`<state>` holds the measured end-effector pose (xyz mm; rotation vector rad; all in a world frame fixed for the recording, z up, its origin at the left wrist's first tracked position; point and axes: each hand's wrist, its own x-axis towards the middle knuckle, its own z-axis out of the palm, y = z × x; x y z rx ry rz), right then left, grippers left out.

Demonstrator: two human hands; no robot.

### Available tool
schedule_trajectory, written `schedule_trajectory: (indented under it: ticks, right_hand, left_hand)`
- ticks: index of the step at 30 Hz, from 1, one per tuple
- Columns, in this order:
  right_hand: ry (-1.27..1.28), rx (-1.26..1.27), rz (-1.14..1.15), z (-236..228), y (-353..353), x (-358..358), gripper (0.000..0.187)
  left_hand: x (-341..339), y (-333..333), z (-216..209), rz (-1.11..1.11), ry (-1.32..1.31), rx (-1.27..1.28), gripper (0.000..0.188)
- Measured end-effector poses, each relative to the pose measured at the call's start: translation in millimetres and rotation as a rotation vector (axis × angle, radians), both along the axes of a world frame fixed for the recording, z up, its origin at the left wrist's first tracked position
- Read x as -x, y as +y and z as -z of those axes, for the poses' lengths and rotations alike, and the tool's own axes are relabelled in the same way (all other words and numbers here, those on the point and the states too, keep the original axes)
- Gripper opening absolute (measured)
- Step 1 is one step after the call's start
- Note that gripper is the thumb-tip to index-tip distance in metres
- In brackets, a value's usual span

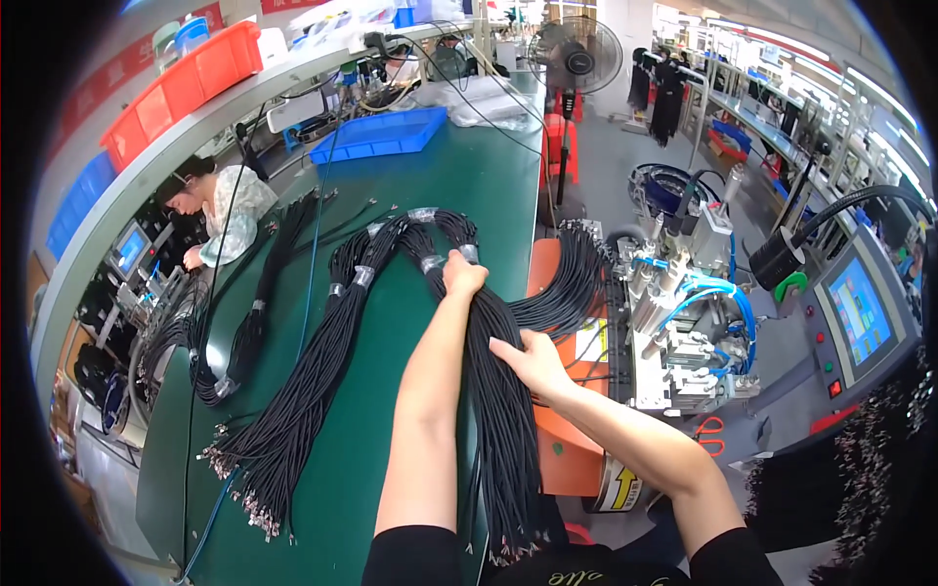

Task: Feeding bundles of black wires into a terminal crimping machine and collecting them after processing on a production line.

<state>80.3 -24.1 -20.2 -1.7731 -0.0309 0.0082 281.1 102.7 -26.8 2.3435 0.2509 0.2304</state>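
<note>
A long bundle of black cables (500, 410) hangs over the near edge of the green table, its connector ends low by my body. My left hand (463, 274) is closed round its upper part, just below a band of clear tape. Lower down, my right hand (535, 363) grips the bundle's right side with the thumb lying across the cables; its other fingers are partly hidden. Left of this, another taped black cable bundle (322, 376) lies on the green table (366, 391), its pale connectors fanned out toward me. The two bundles meet at the looped, taped top.
More black cables (562, 293) drape over an orange surface beside a metal machine with blue tubes (674, 303). A touchscreen panel (858, 308) stands at the right. Farther off are a blue tray (381, 135), a fan (576, 59) and a person (220, 200) working at left.
</note>
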Motion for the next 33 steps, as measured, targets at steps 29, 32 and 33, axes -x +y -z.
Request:
schedule_trajectory:
  ticks: [29,32,33]
  right_hand:
    - [0.698,-0.877,-0.273,-6,-116,240,0.018]
    - [0.599,-0.933,-0.215,-5,-97,217,0.015]
    - [0.536,-0.928,-0.203,-5,-96,211,0.015]
  left_hand:
    - [266,8,-42,1.128,-0.493,-0.173,0.017]
    - [280,-13,-43,1.107,-0.560,-0.167,0.027]
    - [284,-20,-45,1.092,-0.605,-0.161,0.032]
